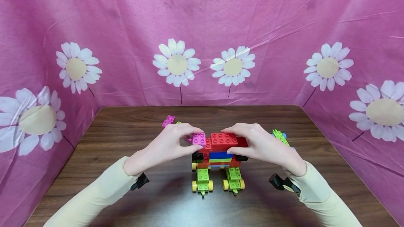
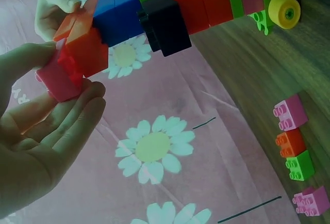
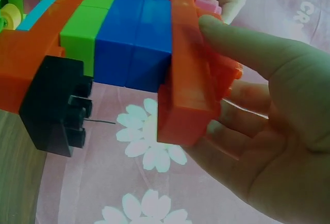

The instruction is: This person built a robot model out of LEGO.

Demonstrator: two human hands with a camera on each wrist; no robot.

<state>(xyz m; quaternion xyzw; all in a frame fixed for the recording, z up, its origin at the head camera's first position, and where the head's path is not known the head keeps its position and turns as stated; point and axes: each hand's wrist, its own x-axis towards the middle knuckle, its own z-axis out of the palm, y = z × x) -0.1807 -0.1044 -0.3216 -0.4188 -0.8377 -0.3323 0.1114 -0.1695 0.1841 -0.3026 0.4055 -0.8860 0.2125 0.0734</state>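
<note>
A toy-brick model stands at the middle of the table on green wheeled bases (image 1: pixel 203 175) with yellow wheels. Its body has blue bricks (image 1: pixel 217 155), a light green layer beneath, and black bricks (image 3: pixel 51 108) jutting from the sides. My left hand (image 1: pixel 170 143) pinches a pink brick (image 1: pixel 199 138) at the left end of the red top, thumb on one side and fingers on the other. At the other end, my right hand (image 1: pixel 258 143) holds the red bricks (image 1: pixel 223 141) of the top row between thumb and fingers. The right palm hides part of that end.
Loose bricks lie behind my left hand: a pink brick (image 1: pixel 168 120), an orange brick (image 2: pixel 290 143), a green brick (image 2: pixel 300 165) and another pink one. Beyond my right hand is a green studded piece (image 1: pixel 280 137) with blue wheels. A pink flowered cloth (image 1: pixel 202 16) hangs around the table (image 1: pixel 126 122).
</note>
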